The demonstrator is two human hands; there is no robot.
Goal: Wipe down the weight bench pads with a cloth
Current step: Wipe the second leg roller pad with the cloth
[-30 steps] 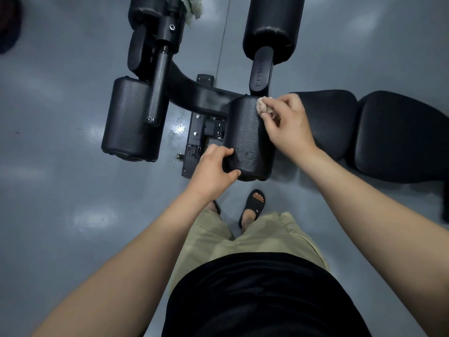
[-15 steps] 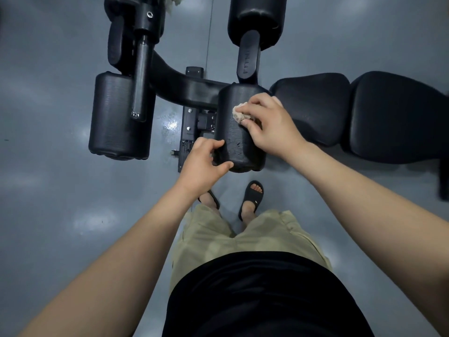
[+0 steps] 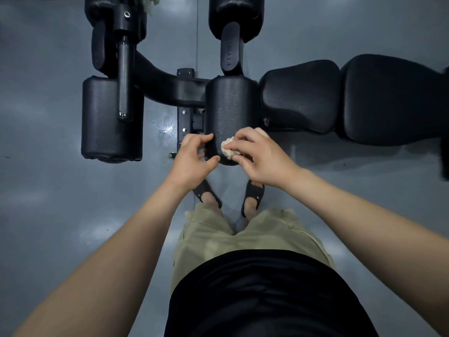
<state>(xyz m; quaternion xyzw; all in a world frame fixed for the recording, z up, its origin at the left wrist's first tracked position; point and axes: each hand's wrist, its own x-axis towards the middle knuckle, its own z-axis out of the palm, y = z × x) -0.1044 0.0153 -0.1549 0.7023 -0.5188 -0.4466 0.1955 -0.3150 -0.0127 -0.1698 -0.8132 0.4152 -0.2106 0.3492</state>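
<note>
Head view: right hand (image 3: 262,156) pinches a wadded cloth (image 3: 228,150) in curled fingers and presses it on the near end of the roller (image 3: 230,108). Left hand (image 3: 192,161) curls thumb and fingers round that same end, just left of the cloth. Seat pad (image 3: 301,93) sits just right of the roller with the back pad (image 3: 393,98) further right, 1 left roller (image 3: 110,122) lies well to its left, and 2 sandals (image 3: 254,193) stand on the floor (image 3: 48,215) just below it.

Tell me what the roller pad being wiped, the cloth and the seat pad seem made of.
The roller pad: likely foam under black vinyl, matte, with a pebbled grain; the cloth: pale, nubbly fabric, maybe terry, bunched; the seat pad: black vinyl or leatherette, slight sheen, rounded cushioned edges.
</note>
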